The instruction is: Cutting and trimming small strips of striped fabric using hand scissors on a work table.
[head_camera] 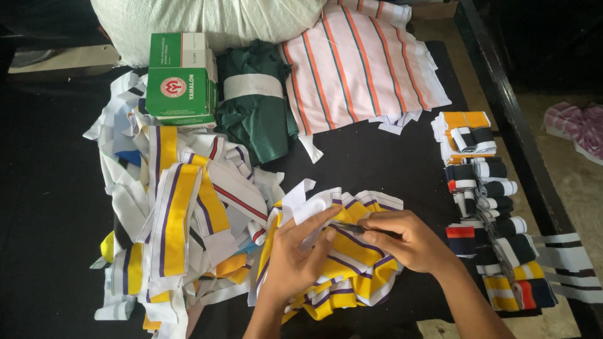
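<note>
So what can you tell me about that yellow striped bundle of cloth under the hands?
The yellow, white and purple striped knit fabric strips lie in a loose, overlapping heap on the black table. They look soft and ribbed, like collar bands. The left hand presses flat on the heap; the right hand holds a thin dark tool against the top strip.

Soft daylight, seemingly from the upper right, falls evenly; the black tabletop (50, 207) swallows shadows, edges slightly soft.

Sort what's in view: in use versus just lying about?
In use: left hand pressing the yellow striped strips; right hand holding a thin dark tool over them.

Lying about: green boxes, dark green cloth, pink striped fabric, rolled strips.
</note>
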